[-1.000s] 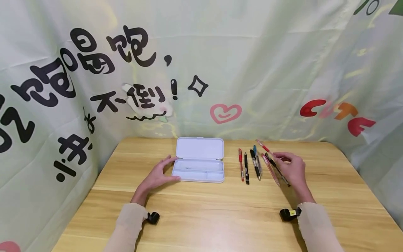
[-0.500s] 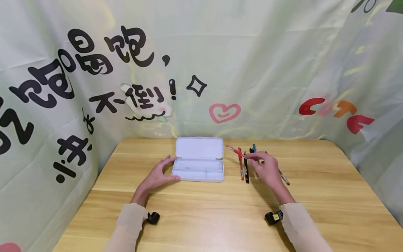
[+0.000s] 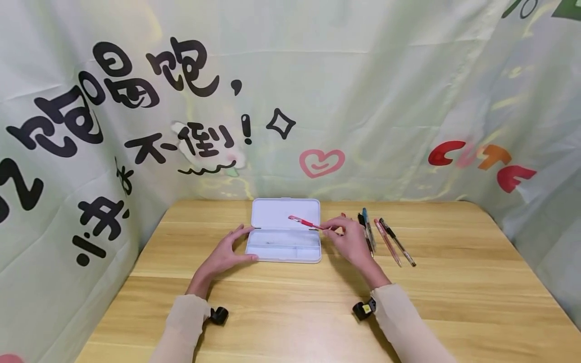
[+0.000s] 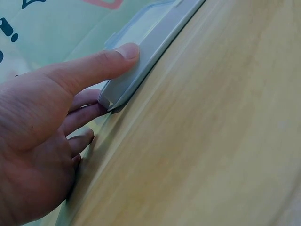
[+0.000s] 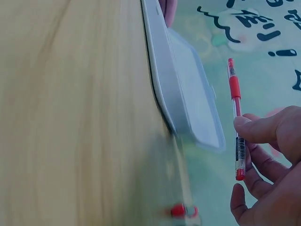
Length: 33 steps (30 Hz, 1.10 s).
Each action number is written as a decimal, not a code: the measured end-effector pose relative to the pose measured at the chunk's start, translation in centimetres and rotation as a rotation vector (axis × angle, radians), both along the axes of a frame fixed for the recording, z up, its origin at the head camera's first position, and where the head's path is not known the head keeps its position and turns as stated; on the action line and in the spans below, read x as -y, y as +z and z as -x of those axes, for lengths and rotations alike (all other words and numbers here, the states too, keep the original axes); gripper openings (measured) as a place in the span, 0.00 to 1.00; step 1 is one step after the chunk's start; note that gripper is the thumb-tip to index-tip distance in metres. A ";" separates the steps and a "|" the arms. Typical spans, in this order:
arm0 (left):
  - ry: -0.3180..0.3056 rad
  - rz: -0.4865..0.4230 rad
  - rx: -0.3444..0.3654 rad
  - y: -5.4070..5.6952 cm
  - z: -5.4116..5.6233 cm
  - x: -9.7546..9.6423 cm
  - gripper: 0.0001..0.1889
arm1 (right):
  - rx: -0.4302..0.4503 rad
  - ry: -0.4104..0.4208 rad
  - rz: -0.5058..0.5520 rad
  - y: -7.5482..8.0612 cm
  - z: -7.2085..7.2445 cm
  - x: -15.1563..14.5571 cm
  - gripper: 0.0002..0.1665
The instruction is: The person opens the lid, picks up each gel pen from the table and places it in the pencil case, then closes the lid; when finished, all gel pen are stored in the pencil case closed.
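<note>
A white pencil case (image 3: 272, 237) lies on the table with its lid raised toward the back; its bottom half is divided into compartments with nothing in them. My left hand (image 3: 229, 252) holds its left end, the thumb along the front wall in the left wrist view and the fingers at the side. My right hand (image 3: 351, 242) pinches a red gel pen (image 3: 301, 221) between thumb and fingers. Held above the table, the pen points left, and its far end overlaps the raised lid in the head view. In the right wrist view its clear barrel and red grip (image 5: 234, 88) show.
To the right lie several pens: one with a blue end (image 3: 365, 217), a pink pen (image 3: 388, 236) and a black pen (image 3: 398, 243). My right hand hides others. A printed cloth (image 3: 386, 101) hangs behind the wooden table (image 3: 290, 312).
My right hand has carried the red gel pen left from beyond the other pens to the pencil case's right side. My left hand has stayed at the case.
</note>
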<state>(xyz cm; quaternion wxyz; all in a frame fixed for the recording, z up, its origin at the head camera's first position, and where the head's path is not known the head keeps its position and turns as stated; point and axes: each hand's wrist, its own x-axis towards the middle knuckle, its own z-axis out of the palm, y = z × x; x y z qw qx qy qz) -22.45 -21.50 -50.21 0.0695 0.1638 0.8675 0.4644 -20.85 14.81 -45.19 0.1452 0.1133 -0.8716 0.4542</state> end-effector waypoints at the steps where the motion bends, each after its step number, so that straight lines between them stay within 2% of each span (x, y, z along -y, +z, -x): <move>1: 0.003 -0.002 0.002 0.0 0.0 0.0 0.46 | 0.013 0.014 0.013 0.0 0.1 0.5 0.08; 5: 0.007 0.006 -0.002 0.0 -0.1 -0.1 0.46 | 0.055 0.036 0.041 -0.2 0.4 2.2 0.09; 17: 0.021 0.027 0.018 0.1 0.1 -0.1 0.46 | 0.071 0.089 0.021 -1.7 1.6 5.9 0.09; 23: 0.027 0.014 0.008 0.2 0.0 0.2 0.47 | 0.066 0.107 -0.078 -1.8 1.9 7.5 0.06; 27: 0.026 0.013 0.008 0.2 0.0 0.2 0.47 | 0.102 0.098 -0.149 -1.6 2.0 7.9 0.06; 33: 0.009 0.017 0.014 0.3 0.0 0.1 0.46 | 0.181 0.092 -0.179 -1.3 2.0 7.8 0.06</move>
